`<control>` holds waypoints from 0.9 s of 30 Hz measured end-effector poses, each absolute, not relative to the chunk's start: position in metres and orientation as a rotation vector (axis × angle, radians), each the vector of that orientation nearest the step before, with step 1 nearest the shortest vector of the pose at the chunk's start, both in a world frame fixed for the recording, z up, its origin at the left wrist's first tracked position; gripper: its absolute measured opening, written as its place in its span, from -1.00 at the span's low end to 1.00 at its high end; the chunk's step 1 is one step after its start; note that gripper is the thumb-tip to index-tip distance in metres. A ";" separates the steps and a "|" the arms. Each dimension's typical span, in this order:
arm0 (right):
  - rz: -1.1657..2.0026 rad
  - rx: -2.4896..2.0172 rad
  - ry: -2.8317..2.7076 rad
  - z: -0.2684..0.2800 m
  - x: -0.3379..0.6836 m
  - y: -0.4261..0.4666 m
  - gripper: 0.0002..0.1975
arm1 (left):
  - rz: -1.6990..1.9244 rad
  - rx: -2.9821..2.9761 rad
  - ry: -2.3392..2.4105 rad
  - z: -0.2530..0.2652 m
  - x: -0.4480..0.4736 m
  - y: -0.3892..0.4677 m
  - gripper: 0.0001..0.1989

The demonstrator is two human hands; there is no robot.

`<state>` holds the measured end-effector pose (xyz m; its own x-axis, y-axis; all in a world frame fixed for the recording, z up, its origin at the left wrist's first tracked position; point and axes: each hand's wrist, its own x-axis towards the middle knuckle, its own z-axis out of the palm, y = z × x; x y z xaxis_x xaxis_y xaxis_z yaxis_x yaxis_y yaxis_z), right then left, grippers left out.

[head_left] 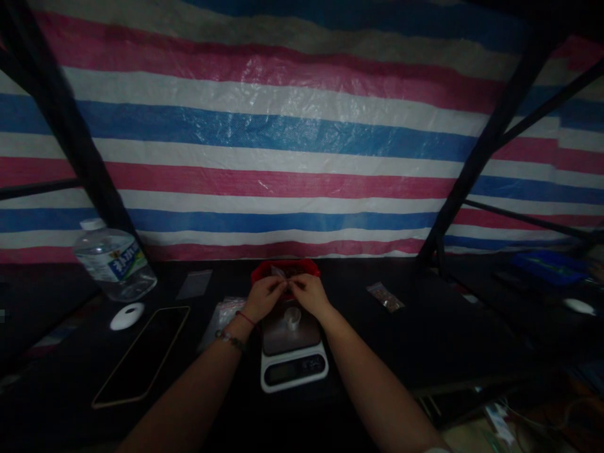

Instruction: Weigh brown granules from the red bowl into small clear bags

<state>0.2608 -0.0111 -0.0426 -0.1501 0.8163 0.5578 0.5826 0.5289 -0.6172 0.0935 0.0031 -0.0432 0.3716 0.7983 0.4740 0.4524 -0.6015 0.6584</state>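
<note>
My left hand (265, 296) and my right hand (310, 292) meet over the front of a red tray (258, 272). Fingers of both hands pinch a small clear plastic bag (278, 272), whose contents I cannot make out. Behind the fingers, the tray holds small dark pieces, partly hidden. Below my hands is a white digital scale (295, 380) with a dark weighing plate. A small clear cup (292, 318) stands on that plate. Beside my left wrist lies a stack of clear zip bags (219, 318).
To the left are a large plastic bottle (116, 261), a white mouse (127, 316), a phone (142, 357) and a flat clear bag (195, 284). A filled small bag (385, 297) lies to the right. Dark frame posts and a striped sheet (283, 182) stand behind.
</note>
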 end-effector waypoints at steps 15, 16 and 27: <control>0.267 -1.191 -1.665 -0.036 0.269 -0.013 -0.85 | 1.351 2.317 1.261 -0.039 0.091 0.001 -0.80; 0.296 -1.153 -1.639 -0.036 0.270 -0.011 -0.84 | 1.405 2.314 1.232 -0.038 0.090 0.001 -0.81; 1.024 -0.897 -1.337 -0.051 0.273 0.003 -0.53 | 1.418 2.330 1.095 -0.030 0.085 -0.006 -0.80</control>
